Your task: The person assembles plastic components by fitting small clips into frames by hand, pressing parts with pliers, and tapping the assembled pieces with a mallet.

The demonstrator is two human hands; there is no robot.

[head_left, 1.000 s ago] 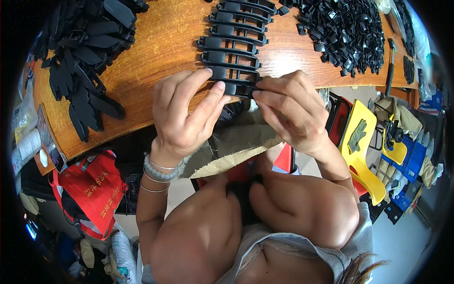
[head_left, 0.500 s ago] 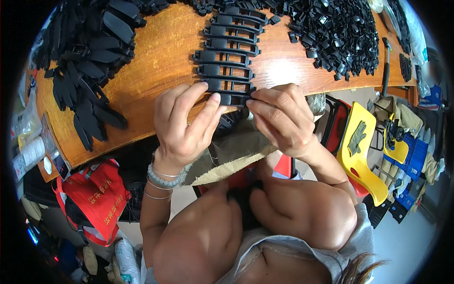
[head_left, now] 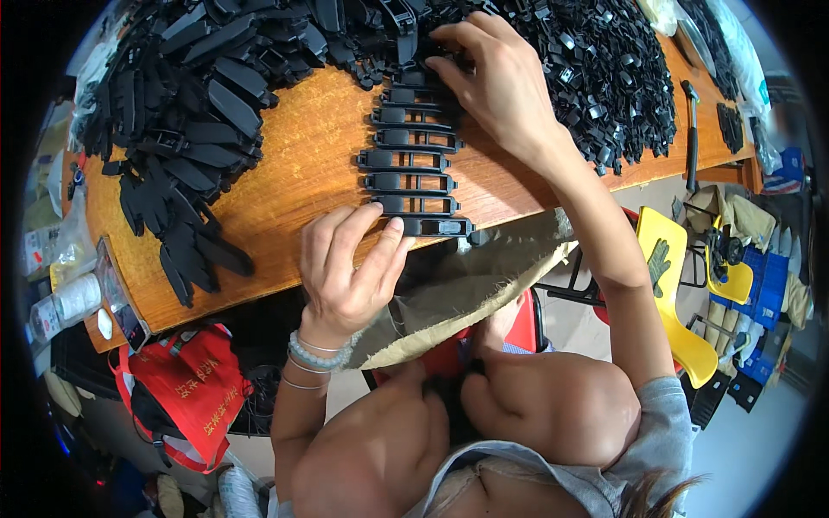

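The black strip [head_left: 436,227] lay on the edge of the table [head_left: 294,164], ending a row [head_left: 389,161] toward 12 o'clock. At its 8 o'clock, the left hand [head_left: 345,272] pinched its left end. At 1 o'clock, the right hand [head_left: 503,78] had thumb and finger apart. If that left hand slipped, the strip could have dropped into the open sack [head_left: 466,306] at 5 o'clock. I couldn't see what the sack held, nor the red bag [head_left: 197,388] at 8 o'clock.

Bright light falls on the wooden table [head_left: 285,160], and small glints shine on the black parts [head_left: 609,91] at the far right. Below the near table edge it is dimmer. The fisheye lens bends straight lines, and the corners are black.
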